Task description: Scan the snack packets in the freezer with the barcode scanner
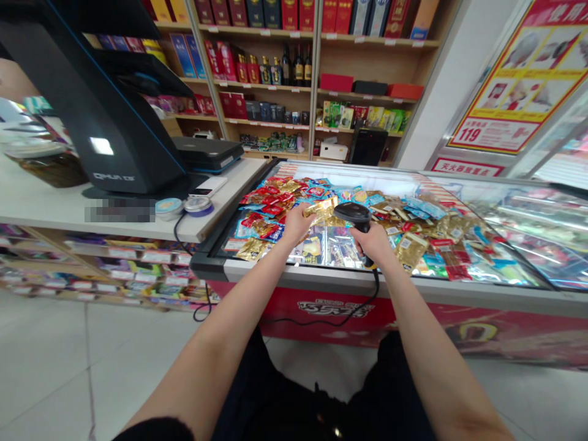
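My right hand (377, 246) is closed round the handle of a black barcode scanner (353, 212), its head pointing left. A cable hangs from the grip down the freezer's front. In my left hand (296, 225) is a gold snack packet (324, 210), pinched at its left end, just left of the scanner head. Both hands are over the glass top of a chest freezer (337, 242). Red and blue packets (275, 196) lie heaped on the glass to the left and behind. Gold, brown and blue packets (425, 223) are spread to the right.
A counter (37, 205) on the left holds a black checkout terminal (124, 141), a dark flat device (206, 153) and two small round tubs (198, 206). Shelves (261, 86) of boxes and bottles stand behind the freezer. The scanner cable (321, 323) loops across the freezer's red front.
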`<state>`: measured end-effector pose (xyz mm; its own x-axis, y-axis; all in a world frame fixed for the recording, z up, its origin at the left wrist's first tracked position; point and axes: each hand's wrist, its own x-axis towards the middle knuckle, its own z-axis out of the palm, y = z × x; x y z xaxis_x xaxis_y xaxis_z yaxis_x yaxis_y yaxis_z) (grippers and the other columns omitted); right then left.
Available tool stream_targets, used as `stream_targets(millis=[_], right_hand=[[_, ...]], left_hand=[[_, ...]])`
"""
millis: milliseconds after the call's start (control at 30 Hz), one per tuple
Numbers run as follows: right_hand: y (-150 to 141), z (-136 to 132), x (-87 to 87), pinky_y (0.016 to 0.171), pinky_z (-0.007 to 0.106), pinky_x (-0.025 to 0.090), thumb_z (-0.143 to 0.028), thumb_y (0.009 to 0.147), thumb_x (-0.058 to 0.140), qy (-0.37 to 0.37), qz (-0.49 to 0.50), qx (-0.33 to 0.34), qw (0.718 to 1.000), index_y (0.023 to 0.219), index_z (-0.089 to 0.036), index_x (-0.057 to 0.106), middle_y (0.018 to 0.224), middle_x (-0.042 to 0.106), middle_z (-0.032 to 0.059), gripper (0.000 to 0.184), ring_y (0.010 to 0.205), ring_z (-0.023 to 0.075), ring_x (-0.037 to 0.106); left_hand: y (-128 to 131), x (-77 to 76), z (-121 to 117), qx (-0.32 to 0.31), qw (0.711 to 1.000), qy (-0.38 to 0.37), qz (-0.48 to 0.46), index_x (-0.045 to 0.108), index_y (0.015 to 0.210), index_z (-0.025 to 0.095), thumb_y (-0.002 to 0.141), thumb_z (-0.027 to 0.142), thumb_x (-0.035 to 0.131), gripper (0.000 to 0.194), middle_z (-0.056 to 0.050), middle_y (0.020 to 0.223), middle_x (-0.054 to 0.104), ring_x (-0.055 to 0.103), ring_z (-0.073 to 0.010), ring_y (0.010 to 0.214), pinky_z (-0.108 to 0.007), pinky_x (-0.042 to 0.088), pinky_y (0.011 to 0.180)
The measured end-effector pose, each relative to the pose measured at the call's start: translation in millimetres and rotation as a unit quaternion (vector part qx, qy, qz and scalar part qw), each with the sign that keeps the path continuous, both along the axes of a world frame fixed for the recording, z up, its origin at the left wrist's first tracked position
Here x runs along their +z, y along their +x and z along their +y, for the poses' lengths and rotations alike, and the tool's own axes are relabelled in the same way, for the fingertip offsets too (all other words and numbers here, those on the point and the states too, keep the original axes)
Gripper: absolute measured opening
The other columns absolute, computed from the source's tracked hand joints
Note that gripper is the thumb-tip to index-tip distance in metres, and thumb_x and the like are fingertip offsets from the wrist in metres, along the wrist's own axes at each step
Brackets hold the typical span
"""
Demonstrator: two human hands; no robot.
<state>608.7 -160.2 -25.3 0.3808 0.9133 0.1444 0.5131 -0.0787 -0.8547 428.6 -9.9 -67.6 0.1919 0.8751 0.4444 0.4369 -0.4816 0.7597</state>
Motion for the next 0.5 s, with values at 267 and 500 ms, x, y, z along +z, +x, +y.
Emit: stream_targets(millis=[267,500], right_hand=[[6.4,1.1,-2.1,0.048,0.027,0.043,-0.037,0.076,0.061,-0.008,-0.035,-0.014,0.999,0.074,-0.023,0.054,0.044,0.053,-0.0023,0.016,0.04,0.0165,0.053],[10.5,-1.4,-4.5,0.046,0.026,0.041,-0.038,0.076,0.062,0.0,-0.033,-0.009,0.999,0.071,-0.023,0.053,0.046,0.054,-0.0013,0.019,0.04,0.0158,0.052]], left_hand=[[1.8,3.8,-1.6,0.0,1.0,0.005,0.017,0.078,0.106,0.018,0.084,0.02,0.07,0.024,-0.006,0.106,0.079,0.072,-0.0251,0.1,-0.032,0.052,0.095],[5.3,9.1,-3.6,-0.014,1.0,-0.016,0.013,0.077,0.111,0.016,0.086,0.021,0.071,0.026,-0.009,0.11,0.079,0.071,-0.0271,0.106,-0.036,0.052,0.099]])
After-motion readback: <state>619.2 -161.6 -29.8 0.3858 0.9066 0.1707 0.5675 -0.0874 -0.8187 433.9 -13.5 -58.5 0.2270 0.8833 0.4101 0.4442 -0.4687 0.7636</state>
